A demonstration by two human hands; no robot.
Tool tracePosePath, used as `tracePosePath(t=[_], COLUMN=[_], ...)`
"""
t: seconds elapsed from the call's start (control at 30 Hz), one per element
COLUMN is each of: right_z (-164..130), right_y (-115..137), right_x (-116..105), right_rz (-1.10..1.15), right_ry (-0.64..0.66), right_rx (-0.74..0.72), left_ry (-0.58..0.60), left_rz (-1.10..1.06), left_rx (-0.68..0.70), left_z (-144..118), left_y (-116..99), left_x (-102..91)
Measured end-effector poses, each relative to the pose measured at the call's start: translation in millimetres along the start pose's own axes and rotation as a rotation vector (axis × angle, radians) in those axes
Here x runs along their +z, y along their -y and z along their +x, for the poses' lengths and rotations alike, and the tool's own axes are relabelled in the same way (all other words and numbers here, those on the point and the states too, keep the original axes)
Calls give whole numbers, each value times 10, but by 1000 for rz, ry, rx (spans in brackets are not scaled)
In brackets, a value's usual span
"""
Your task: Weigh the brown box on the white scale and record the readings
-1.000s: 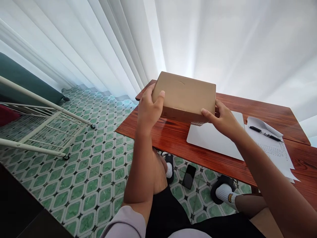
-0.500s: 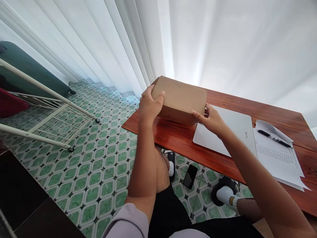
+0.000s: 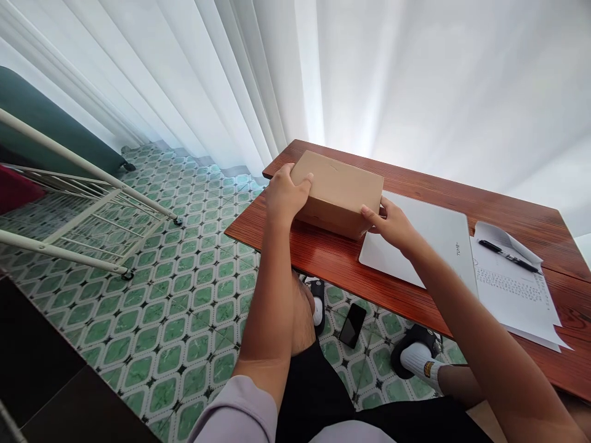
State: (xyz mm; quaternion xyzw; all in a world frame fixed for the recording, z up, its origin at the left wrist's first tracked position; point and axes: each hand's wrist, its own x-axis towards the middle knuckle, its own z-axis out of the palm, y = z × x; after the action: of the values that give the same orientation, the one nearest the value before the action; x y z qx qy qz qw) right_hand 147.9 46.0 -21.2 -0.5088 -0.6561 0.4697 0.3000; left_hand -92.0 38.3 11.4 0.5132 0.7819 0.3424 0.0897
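A closed brown cardboard box (image 3: pixel 339 187) is at the left part of the reddish wooden table (image 3: pixel 249 231), its base at or very near the tabletop. My left hand (image 3: pixel 289 191) grips the box's left end, thumb on the top face. At its right end my right hand (image 3: pixel 390 221) holds the near corner, thumb at the top edge and fingers along the side. The undersides of the fingers are partly hidden by the box. Just right of the box lies a closed silver laptop (image 3: pixel 425 237).
Right of the laptop are paper sheets (image 3: pixel 512 292) with a black pen (image 3: pixel 508 255) on top. A phone (image 3: pixel 353 325) lies on the tiled floor beneath the table. A white wheeled rack (image 3: pixel 111 203) stands at left, and a white curtain (image 3: pixel 415 86) hangs behind.
The box has come down toward the tabletop and sits more level, with both hands still on it. More of the table's far left corner shows now.
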Motion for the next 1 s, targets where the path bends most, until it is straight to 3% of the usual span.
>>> tracePosePath(t=[0.47,1.0], right_z=[40,59], right_y=[1,-35], right_x=[37,48], right_rz=[-81,-73], right_ry=[33,71], right_rx=[-4,-39], left_ry=[31,58], left_rz=[183,153], left_rx=[-14,2], left_z=[30,67], left_y=[27,132], left_x=[56,141])
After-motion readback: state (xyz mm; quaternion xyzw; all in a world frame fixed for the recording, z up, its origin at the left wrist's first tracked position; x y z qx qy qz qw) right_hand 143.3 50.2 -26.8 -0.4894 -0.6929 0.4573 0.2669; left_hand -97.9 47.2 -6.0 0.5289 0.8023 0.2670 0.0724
